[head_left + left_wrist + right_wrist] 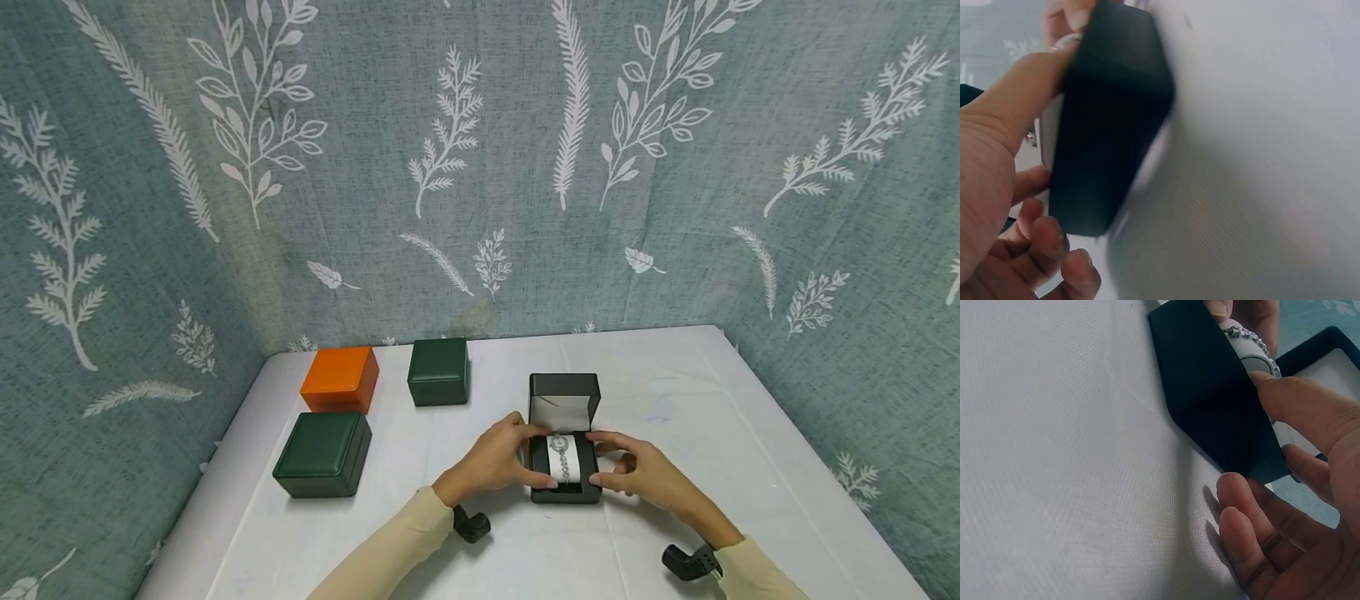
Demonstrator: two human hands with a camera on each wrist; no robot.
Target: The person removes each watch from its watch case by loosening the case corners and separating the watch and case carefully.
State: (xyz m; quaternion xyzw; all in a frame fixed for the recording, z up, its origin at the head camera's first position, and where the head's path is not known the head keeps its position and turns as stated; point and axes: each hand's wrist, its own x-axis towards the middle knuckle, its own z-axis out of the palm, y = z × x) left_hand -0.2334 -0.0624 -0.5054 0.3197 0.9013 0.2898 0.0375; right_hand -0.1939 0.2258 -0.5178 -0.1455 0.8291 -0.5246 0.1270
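Observation:
A dark watch box (565, 495) stands on the white table with its lid (564, 385) raised at the back. Inside it, a silver bracelet watch (562, 457) is wrapped round a white cushion (573, 461). My left hand (498, 454) grips the box's left side, thumb at the front and index finger near the hinge; its thumb tip reaches over the rim beside the cushion. On the opposite side my right hand (645, 477) holds the box likewise between thumb and index finger. In the right wrist view, the other fingers (1241, 540) are loosely bent beside the dark box wall (1210, 394).
To the left on the table are an orange box (339, 371), a green box (322, 454) just in front of it and another green box (438, 371) farther back. Grey-green leaf-patterned cloth (517, 167) hangs behind and beside the white tabletop (675, 392).

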